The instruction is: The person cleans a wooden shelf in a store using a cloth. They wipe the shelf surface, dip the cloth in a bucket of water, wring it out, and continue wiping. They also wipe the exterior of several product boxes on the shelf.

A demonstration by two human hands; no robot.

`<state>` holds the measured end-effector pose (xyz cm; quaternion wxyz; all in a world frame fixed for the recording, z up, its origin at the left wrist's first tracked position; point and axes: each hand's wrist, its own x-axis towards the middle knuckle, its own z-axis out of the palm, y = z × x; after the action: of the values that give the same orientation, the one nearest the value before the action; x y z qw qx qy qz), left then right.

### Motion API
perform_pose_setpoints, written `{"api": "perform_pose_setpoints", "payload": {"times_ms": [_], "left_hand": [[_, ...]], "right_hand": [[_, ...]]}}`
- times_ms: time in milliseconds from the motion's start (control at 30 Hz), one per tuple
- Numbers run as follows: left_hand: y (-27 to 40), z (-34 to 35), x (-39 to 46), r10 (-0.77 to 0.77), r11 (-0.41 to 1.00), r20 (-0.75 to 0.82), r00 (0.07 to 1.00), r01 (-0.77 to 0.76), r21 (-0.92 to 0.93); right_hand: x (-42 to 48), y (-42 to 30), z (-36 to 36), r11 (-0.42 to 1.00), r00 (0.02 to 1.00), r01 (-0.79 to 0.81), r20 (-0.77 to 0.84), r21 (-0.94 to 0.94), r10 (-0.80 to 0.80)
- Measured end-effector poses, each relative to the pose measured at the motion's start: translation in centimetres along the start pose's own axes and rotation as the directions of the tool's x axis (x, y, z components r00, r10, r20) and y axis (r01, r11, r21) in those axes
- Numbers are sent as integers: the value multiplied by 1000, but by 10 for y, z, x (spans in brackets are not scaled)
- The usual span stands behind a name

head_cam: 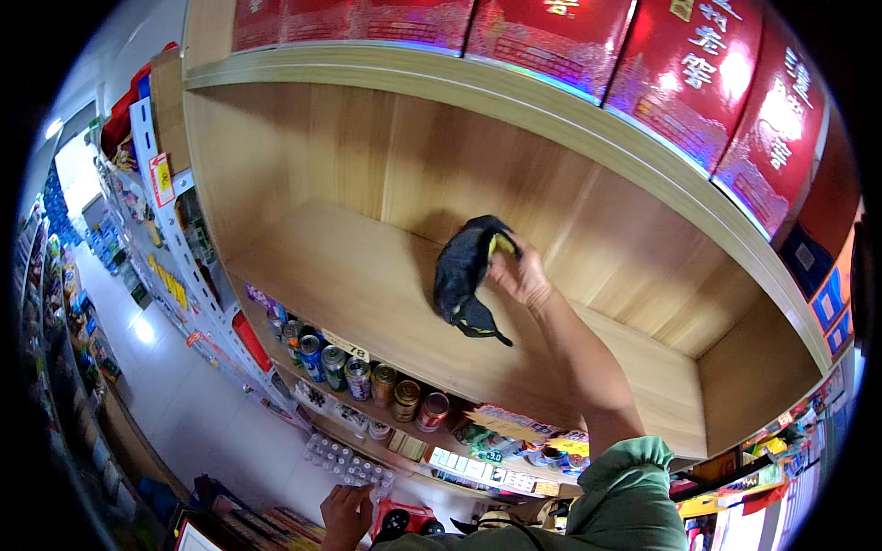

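Note:
A dark cloth with yellow patches (465, 272) hangs bunched from my right hand (521, 274), whose fingers grip its right side. The cloth is over the bare wooden shelf (372, 275) of a cabinet, near the back panel; whether it touches the wood I cannot tell. My right arm reaches up from a green sleeve (620, 496). Low in the view, my left hand (346, 513) is held near my body with its fingers curled; nothing shows in it.
Red boxes (537, 41) fill the shelf above. Drink cans (358, 377) line the shelf below, behind price cards (510, 423). Bottles (344, 461) stand lower down. A white metal rack (172, 213) is at the left, beside the aisle floor (165, 365).

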<state>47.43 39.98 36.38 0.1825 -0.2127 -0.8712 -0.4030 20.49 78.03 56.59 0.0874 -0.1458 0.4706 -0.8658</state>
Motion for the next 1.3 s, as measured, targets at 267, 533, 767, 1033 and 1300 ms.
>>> {"api": "perform_pose_setpoints", "payload": {"times_ms": [267,533,767,1033,1300], "left_hand": [[4,33,24,123,990,67,990,-117,-78],[17,43,48,258,962,148,955,-240,-130],[7,34,32,195,979,151,969,-185,-80],[-8,42,18,152,987,234,960,-135,-87],[-1,50,30,181,982,262,948,-162,-93]], "right_hand": [[-32,-63,-9,984,903,171,-406,44,-139],[-4,-111,66,925,909,374,-225,70,-350],[-54,-100,3,848,740,-102,-609,-521,-286],[-94,-67,-81,564,583,-552,-768,-614,-265],[-68,34,-8,-332,947,-318,-282,-888,-153]]}}
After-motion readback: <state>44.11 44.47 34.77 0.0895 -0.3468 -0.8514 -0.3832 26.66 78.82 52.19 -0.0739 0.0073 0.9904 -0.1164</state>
